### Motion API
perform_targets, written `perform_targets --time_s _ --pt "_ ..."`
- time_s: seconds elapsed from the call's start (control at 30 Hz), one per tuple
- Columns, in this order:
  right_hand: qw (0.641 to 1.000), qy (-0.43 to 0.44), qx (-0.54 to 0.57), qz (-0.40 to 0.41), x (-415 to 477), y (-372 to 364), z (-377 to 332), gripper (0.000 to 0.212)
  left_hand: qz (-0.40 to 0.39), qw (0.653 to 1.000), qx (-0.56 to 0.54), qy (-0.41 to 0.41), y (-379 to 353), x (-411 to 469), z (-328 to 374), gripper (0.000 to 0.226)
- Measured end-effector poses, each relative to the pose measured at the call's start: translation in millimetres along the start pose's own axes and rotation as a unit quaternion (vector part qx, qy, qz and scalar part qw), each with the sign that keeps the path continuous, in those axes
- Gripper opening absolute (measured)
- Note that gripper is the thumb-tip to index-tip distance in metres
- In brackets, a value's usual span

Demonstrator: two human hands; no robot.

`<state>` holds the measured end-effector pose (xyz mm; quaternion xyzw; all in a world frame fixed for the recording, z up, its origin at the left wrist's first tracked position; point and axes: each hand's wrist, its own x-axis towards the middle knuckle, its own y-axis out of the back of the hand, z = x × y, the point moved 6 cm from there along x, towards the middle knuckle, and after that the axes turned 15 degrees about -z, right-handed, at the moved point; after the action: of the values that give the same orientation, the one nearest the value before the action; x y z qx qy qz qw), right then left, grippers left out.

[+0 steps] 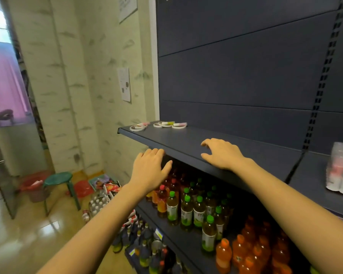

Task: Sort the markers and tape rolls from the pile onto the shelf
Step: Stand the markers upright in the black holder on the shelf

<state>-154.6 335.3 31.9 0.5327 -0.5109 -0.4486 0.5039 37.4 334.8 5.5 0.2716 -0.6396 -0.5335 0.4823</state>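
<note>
White tape rolls (164,125) lying flat at far left end of slate-blue metal shelf (246,155), markers (181,124) among them. Well apart from both hands. Left hand (150,169) at front lip, right hand (223,154) resting on shelf top; fingers loose, both empty. Judged light, thin, stiff rings: pinch across rim or hook through centre. Markers likely smooth, prone to rolling: pinch mid-barrel.

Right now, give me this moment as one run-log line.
left hand: empty, at shelf front edge | right hand: empty, resting on shelf | tape rolls, markers: shelf's left end
</note>
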Motion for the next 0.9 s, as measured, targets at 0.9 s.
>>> perform_targets --time_s 0.9 --pt "0.991 -0.126 0.043 0.007 382 -52 -11 0.033 -0.001 0.999 -0.048 -0.01 -97 296 -215 0.038"
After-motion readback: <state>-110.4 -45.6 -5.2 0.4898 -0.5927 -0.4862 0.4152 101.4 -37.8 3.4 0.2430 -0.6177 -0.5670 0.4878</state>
